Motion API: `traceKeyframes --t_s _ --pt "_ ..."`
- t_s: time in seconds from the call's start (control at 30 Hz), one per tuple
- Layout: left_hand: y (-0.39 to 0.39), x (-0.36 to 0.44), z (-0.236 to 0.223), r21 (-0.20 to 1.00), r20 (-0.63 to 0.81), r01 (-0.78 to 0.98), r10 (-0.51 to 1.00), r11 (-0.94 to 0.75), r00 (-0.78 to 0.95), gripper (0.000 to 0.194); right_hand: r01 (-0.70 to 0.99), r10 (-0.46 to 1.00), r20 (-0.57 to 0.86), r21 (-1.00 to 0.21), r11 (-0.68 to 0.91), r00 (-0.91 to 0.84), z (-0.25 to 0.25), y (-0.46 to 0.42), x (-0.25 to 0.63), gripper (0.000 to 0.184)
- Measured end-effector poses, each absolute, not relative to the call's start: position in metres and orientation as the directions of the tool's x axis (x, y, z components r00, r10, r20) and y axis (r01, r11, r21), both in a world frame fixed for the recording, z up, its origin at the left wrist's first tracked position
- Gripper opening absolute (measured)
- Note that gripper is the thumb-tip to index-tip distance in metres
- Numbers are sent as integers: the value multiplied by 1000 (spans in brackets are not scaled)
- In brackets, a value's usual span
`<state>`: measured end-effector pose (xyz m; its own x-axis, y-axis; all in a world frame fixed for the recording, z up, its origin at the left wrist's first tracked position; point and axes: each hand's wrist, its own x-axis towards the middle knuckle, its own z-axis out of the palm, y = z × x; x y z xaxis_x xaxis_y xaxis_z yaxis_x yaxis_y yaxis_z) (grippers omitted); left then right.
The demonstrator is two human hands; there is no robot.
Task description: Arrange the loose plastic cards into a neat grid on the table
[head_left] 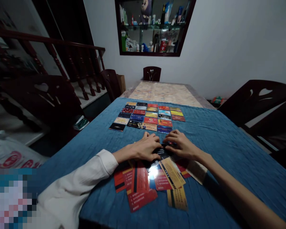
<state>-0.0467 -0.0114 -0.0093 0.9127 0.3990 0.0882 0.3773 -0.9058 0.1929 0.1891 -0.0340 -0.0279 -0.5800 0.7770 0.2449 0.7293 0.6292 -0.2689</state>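
Note:
My left hand rests palm down on the far side of a loose pile of plastic cards, its fingers bent and apart. Facing it, my right hand also lies over the pile with fingers spread and slightly curled. Between the two hands shows a black card with pale print, and the fingertips touch or nearly touch it. Closer to me, the pile includes red cards and a gold card, overlapping at odd angles. Some cards are hidden under my hands. Beyond them, a grid of laid-out cards lies in columns.
A blue cloth covers the near part of the table; patterned tabletop shows at the far end. Dark wooden chairs stand around it. A stair railing runs along the left, and a glass-shelved cabinet is set in the wall.

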Motion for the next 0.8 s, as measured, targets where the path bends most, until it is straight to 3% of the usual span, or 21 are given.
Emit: traceKeyframes --t_s 0.43,0.8 --pt "-11 -48 -3 141 28 471 479 -871 878 28 730 783 77 -314 607 -617 -18 -39 187 36" --pt "-6 -51 -5 142 38 470 479 -871 877 23 685 745 128 -316 656 -655 -20 -36 188 33"
